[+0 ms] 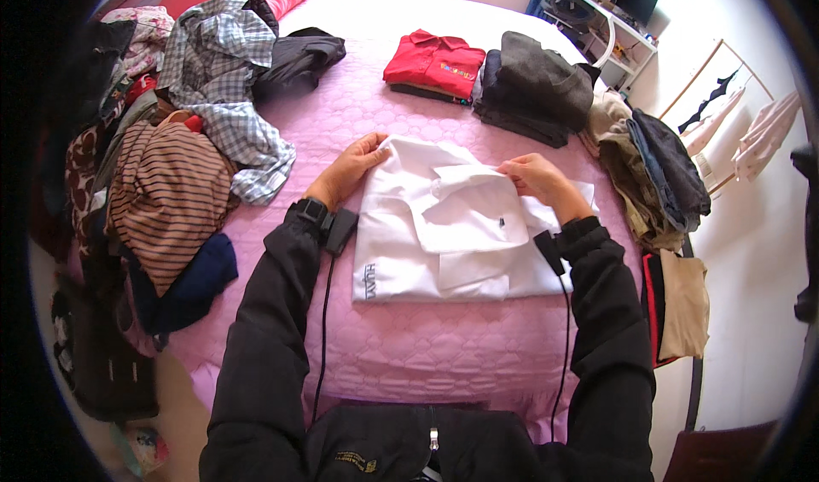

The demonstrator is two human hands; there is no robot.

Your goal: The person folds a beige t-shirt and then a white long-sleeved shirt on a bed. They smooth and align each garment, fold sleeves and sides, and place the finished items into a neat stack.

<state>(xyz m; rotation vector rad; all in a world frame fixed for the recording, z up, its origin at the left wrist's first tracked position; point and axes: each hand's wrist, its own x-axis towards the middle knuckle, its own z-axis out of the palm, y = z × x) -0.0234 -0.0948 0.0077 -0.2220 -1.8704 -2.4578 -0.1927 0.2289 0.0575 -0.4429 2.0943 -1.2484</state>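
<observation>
A white collared garment (pixel 397 239) lies partly folded on a pink quilted bedspread (pixel 435 347) before me. It bears dark lettering at its lower left corner and a small dark mark near the middle. My left hand (pixel 356 165) pinches its upper left edge between thumb and fingers. On the other side, my right hand (pixel 536 178) grips the cloth by the collar at the upper right. A white sleeve part spreads out beneath my right wrist. Both wrists carry black devices with cables running toward my body.
At the left is a loose heap with a striped top (pixel 173 194), a checked shirt (pixel 217 60) and a dark garment (pixel 301 60). Folded stacks with a red polo shirt (pixel 435 66), grey trousers (pixel 544 72), jeans (pixel 668 162) and a beige garment (pixel 683 303) lie far and right.
</observation>
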